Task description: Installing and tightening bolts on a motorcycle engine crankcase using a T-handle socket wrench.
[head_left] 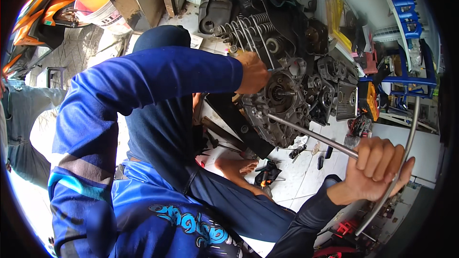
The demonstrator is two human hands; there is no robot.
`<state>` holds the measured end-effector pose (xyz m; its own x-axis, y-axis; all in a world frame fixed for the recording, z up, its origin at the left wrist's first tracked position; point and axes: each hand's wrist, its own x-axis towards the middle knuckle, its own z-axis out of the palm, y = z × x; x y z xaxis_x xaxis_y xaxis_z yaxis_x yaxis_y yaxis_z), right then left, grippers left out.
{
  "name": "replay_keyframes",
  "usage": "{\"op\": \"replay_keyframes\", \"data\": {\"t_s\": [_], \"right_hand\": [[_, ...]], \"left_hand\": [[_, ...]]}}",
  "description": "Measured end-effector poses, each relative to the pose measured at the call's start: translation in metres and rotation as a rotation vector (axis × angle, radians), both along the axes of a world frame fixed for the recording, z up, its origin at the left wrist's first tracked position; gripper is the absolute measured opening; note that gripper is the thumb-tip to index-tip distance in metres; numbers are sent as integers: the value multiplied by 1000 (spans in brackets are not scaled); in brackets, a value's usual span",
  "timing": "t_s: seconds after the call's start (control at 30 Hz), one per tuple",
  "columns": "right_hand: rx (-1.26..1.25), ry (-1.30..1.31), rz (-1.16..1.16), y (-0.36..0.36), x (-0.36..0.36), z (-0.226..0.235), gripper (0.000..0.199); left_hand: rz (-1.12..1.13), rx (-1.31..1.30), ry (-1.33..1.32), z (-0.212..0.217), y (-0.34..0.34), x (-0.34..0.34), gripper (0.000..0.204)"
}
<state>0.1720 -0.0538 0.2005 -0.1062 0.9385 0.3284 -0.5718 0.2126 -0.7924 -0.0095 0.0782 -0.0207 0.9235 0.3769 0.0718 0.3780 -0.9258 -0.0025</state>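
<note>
Floor: carrying everything here, the pale tiled floor (306, 172) runs from the middle toward the lower right edge, with small tools scattered across it.
Engine: a dark, greasy motorcycle engine (282, 100) stands on the tiles near the middle, its open side case and a short shaft facing the camera; finned cylinder parts rise behind it toward the top edge.
Shelf: a blue rack (411, 33) sits by the floor's upper right corner.
Long bar: a slim steel bar (311, 134) slants from the engine's lower face down to the right, ending in a curved handle (406, 153).
Left hand: the left hand (252, 72), at the end of a blue sleeve, rests on the engine's upper left edge; its fingers look curled against the casing, though what they grip, if anything, I cannot tell.
Right hand: the right hand (377, 169) is closed in a fist around the bar's outer end, near the lower right edge.
Foot: a bare foot (236, 167) lies on the tiles just below the engine.
</note>
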Motion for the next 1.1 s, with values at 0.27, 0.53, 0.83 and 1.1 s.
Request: {"op": "replay_keyframes", "data": {"t_s": [0.27, 0.53, 0.83, 1.1], "right_hand": [[-22, -99, 20, 12, -2, -23, 49], [-37, -195, 107, 15, -16, -30, 49], [87, -8, -50, 10, 10, 11, 46], [15, 97, 29, 25, 13, 16, 51]], "left_hand": [[-117, -32, 144, 5, 5, 10, 16], [-106, -102, 82, 10, 5, 6, 14], [26, -269, 171, 14, 3, 6, 15], [-55, -180, 156, -3, 1, 14, 13]]}}
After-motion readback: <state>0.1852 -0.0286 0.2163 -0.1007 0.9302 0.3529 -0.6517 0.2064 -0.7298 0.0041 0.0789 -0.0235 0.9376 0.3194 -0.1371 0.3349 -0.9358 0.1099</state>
